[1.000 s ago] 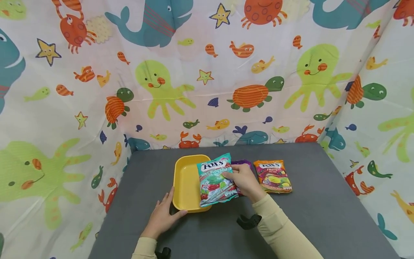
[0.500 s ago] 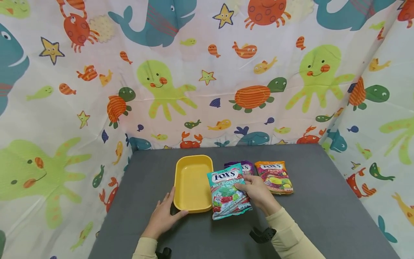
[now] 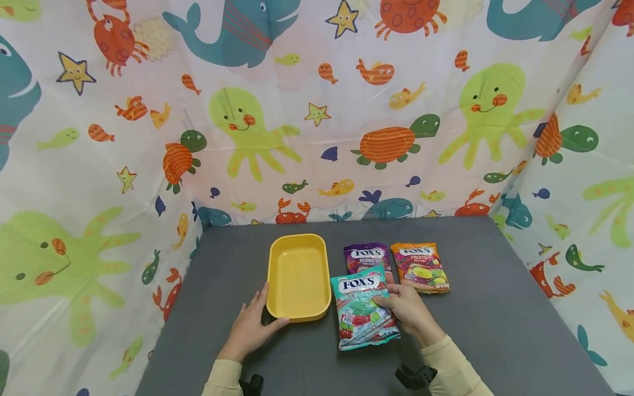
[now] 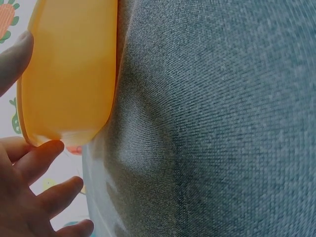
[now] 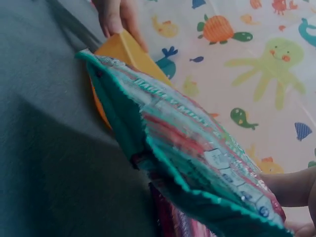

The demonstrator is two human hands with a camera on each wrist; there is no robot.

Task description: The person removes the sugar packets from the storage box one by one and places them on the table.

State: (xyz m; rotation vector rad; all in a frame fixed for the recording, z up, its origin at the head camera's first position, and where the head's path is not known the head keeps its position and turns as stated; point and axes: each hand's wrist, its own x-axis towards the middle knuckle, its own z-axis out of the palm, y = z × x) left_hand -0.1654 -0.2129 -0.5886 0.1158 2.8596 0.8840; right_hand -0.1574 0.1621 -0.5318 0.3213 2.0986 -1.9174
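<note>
A yellow plastic tray [image 3: 299, 278] rests on the dark grey tabletop, with nothing in it. My left hand [image 3: 250, 332] touches its near left corner, thumb along the near side and fingers spread along the left side; the left wrist view shows these fingers [image 4: 47, 160] against the tray wall. To the right of the tray, my right hand [image 3: 415, 314] pinches a teal Fox's Mint Blossom candy bag [image 3: 364, 311] by its right edge. In the right wrist view the candy bag [image 5: 192, 148] is held tilted above the cloth, hiding part of the tray.
Behind the teal bag lies a purple Fox's Berries candy bag [image 3: 367, 254], its lower part covered. Right of it lies an orange Fox's Fruits candy bag [image 3: 421, 268]. A sea-animal curtain [image 3: 317, 159] closes off the back and sides of the table [image 3: 495, 330].
My right hand has carried the teal bag from over the tray's right side rightward and toward me. More of the purple bag now shows. My left hand keeps its place at the tray.
</note>
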